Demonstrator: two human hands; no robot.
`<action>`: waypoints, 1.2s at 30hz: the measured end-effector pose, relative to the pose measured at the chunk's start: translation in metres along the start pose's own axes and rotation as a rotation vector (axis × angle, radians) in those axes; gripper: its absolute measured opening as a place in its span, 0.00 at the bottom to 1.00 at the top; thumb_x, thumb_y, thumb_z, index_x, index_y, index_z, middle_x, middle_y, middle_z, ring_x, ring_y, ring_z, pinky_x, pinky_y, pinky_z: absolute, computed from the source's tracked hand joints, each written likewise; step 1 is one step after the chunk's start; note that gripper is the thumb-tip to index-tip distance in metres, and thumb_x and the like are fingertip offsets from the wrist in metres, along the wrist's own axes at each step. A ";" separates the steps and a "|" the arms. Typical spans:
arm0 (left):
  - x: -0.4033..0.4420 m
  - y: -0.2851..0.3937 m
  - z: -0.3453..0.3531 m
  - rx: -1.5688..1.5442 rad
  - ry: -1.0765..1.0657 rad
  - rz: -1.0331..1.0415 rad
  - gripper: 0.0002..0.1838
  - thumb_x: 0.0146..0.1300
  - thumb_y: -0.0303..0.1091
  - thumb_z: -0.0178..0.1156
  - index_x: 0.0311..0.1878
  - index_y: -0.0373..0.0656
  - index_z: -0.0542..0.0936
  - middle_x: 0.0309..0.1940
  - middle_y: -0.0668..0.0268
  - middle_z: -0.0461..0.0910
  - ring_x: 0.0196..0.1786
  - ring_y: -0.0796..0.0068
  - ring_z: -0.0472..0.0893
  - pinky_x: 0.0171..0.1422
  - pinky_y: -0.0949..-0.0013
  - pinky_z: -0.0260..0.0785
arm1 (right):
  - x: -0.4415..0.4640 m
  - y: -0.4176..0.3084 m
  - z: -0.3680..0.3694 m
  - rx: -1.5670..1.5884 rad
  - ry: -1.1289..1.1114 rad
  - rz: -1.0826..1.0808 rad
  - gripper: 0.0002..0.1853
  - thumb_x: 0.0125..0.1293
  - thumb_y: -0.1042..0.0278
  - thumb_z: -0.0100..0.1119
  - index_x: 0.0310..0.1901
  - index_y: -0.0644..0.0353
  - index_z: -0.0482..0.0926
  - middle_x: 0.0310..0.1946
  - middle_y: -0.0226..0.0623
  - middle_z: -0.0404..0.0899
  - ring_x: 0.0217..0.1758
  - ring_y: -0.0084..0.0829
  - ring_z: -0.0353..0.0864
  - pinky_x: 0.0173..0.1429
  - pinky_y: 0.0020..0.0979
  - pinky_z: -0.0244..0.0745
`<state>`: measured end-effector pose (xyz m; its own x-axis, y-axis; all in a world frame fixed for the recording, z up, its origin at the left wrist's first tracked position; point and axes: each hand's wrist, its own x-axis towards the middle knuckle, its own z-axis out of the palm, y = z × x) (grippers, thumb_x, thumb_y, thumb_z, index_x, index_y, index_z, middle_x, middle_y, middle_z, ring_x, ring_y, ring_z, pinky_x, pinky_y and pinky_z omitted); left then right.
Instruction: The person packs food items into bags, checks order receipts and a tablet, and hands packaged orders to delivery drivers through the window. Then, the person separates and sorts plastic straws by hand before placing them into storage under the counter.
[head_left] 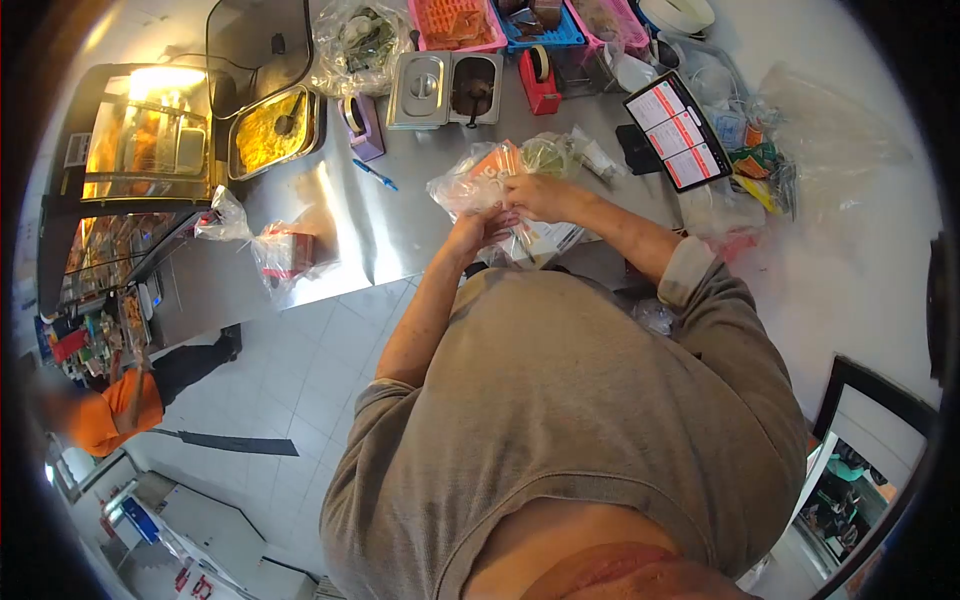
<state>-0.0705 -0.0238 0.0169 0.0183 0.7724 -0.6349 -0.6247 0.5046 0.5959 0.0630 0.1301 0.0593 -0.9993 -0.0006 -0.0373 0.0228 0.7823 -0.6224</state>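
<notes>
My left hand (482,229) and my right hand (540,197) meet at the near edge of the metal counter. Both have their fingers closed on a clear plastic bag (452,188). Through the crinkled plastic shows something orange-red with pale lettering (495,164). Beside it is a round greenish item (545,155), also under clear plastic. A white printed item (548,240) lies just below my hands, against my body; I cannot tell whether it is inside the bag. My fingertips are partly hidden by the plastic.
Tape dispensers, purple (364,128) and red (540,82), a blue pen (375,175), metal food containers (418,88) and a yellow food tray (270,132) lie beyond. A tablet (680,130) stands right, a bagged red box (287,252) left. A person in orange (115,410) is far left.
</notes>
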 end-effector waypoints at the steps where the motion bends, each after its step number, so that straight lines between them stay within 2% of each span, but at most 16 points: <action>1: 0.002 -0.002 0.001 -0.072 0.006 -0.019 0.18 0.72 0.45 0.51 0.53 0.40 0.76 0.51 0.61 0.81 0.57 0.67 0.78 0.61 0.61 0.68 | -0.006 0.000 0.006 -0.002 0.096 -0.042 0.06 0.56 0.73 0.61 0.35 0.63 0.80 0.38 0.42 0.79 0.43 0.42 0.80 0.47 0.37 0.75; 3: 0.007 -0.008 0.000 -0.169 0.023 -0.053 0.18 0.72 0.46 0.50 0.52 0.41 0.77 0.50 0.63 0.80 0.59 0.68 0.75 0.63 0.61 0.65 | -0.016 0.001 0.021 -0.004 0.289 -0.117 0.07 0.55 0.72 0.61 0.36 0.61 0.80 0.36 0.41 0.78 0.43 0.41 0.79 0.50 0.37 0.75; 6: 0.015 -0.017 0.001 -0.210 0.062 -0.083 0.18 0.72 0.46 0.50 0.52 0.42 0.77 0.49 0.65 0.80 0.58 0.70 0.73 0.65 0.62 0.61 | -0.025 0.001 0.032 -0.107 0.426 -0.166 0.09 0.55 0.70 0.62 0.37 0.62 0.80 0.35 0.40 0.78 0.43 0.40 0.79 0.51 0.36 0.75; 9: 0.013 -0.017 0.003 -0.179 0.086 -0.056 0.19 0.72 0.46 0.50 0.52 0.41 0.77 0.49 0.65 0.80 0.57 0.70 0.73 0.65 0.62 0.61 | -0.027 -0.002 0.032 -0.097 0.447 -0.140 0.08 0.56 0.70 0.61 0.37 0.63 0.79 0.37 0.39 0.79 0.46 0.39 0.79 0.52 0.37 0.75; 12: 0.006 -0.012 0.007 -0.151 0.049 -0.020 0.20 0.72 0.47 0.50 0.54 0.40 0.76 0.51 0.63 0.79 0.58 0.70 0.73 0.65 0.62 0.61 | -0.032 -0.007 0.034 -0.021 0.586 -0.091 0.07 0.57 0.69 0.60 0.36 0.60 0.79 0.39 0.36 0.80 0.48 0.37 0.79 0.56 0.41 0.70; 15: 0.005 -0.013 0.009 -0.135 0.038 0.023 0.22 0.72 0.47 0.50 0.57 0.39 0.74 0.54 0.63 0.79 0.60 0.70 0.72 0.66 0.62 0.60 | -0.038 -0.019 0.031 -0.245 0.724 0.095 0.06 0.58 0.69 0.59 0.37 0.56 0.80 0.39 0.32 0.81 0.52 0.35 0.78 0.61 0.43 0.61; 18: 0.006 -0.024 0.008 -0.106 0.064 0.093 0.21 0.72 0.45 0.50 0.58 0.38 0.74 0.54 0.63 0.79 0.60 0.71 0.73 0.66 0.63 0.61 | -0.028 -0.018 0.050 -0.215 0.978 0.340 0.05 0.59 0.68 0.61 0.36 0.54 0.81 0.36 0.29 0.82 0.52 0.34 0.77 0.62 0.42 0.54; 20: 0.004 -0.029 0.013 -0.065 0.121 0.145 0.17 0.73 0.42 0.49 0.55 0.39 0.76 0.52 0.62 0.81 0.56 0.72 0.76 0.62 0.66 0.65 | -0.021 -0.011 0.054 -0.214 0.956 0.382 0.05 0.59 0.68 0.61 0.37 0.53 0.81 0.36 0.28 0.82 0.53 0.34 0.75 0.61 0.42 0.53; 23: 0.008 -0.034 -0.004 0.336 0.072 0.310 0.19 0.73 0.34 0.49 0.63 0.36 0.69 0.52 0.60 0.78 0.58 0.68 0.75 0.58 0.63 0.70 | -0.018 0.000 0.049 -0.158 0.886 0.354 0.05 0.60 0.67 0.61 0.37 0.52 0.81 0.36 0.27 0.82 0.52 0.34 0.75 0.60 0.41 0.54; 26: 0.013 -0.046 -0.012 0.919 0.276 1.053 0.21 0.68 0.29 0.54 0.63 0.36 0.68 0.49 0.58 0.78 0.52 0.69 0.77 0.52 0.68 0.73 | -0.020 0.003 0.028 -0.018 0.778 0.239 0.06 0.60 0.65 0.62 0.37 0.56 0.82 0.36 0.31 0.81 0.48 0.35 0.75 0.57 0.39 0.61; 28: 0.011 -0.011 0.003 1.073 0.295 1.204 0.14 0.61 0.28 0.59 0.50 0.35 0.76 0.48 0.60 0.78 0.53 0.64 0.76 0.55 0.60 0.70 | -0.025 0.000 0.019 0.143 0.754 0.190 0.07 0.60 0.66 0.63 0.37 0.59 0.82 0.35 0.35 0.81 0.45 0.37 0.76 0.53 0.38 0.66; 30: 0.015 -0.012 0.009 0.677 0.203 0.845 0.14 0.60 0.26 0.61 0.49 0.35 0.77 0.48 0.59 0.78 0.51 0.66 0.77 0.51 0.60 0.71 | -0.024 0.001 0.018 0.344 0.779 0.154 0.07 0.60 0.68 0.64 0.37 0.62 0.81 0.33 0.37 0.80 0.43 0.38 0.77 0.49 0.36 0.70; 31: 0.011 -0.003 0.020 0.388 0.090 0.610 0.13 0.60 0.26 0.64 0.47 0.34 0.78 0.47 0.58 0.78 0.47 0.68 0.79 0.46 0.64 0.73 | -0.025 0.005 0.019 0.389 0.783 0.146 0.06 0.60 0.74 0.61 0.39 0.65 0.79 0.34 0.36 0.77 0.37 0.32 0.78 0.42 0.29 0.72; 34: 0.009 0.017 0.037 0.680 0.190 0.658 0.12 0.61 0.27 0.64 0.46 0.34 0.78 0.46 0.58 0.79 0.43 0.71 0.80 0.43 0.68 0.73 | -0.030 0.007 0.020 0.397 0.693 0.259 0.06 0.60 0.74 0.62 0.39 0.64 0.79 0.36 0.36 0.78 0.40 0.35 0.78 0.45 0.31 0.72; 36: 0.017 0.015 0.036 0.723 0.209 0.800 0.14 0.61 0.30 0.64 0.48 0.35 0.78 0.45 0.55 0.80 0.45 0.66 0.81 0.45 0.64 0.73 | -0.029 0.013 0.023 0.327 0.711 0.235 0.07 0.59 0.73 0.62 0.39 0.62 0.79 0.38 0.35 0.79 0.43 0.36 0.77 0.50 0.34 0.69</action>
<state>-0.0514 0.0110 0.0333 -0.3634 0.9310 0.0332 0.2096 0.0470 0.9767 0.0927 0.1255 0.0342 -0.7445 0.6225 0.2412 0.1317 0.4911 -0.8611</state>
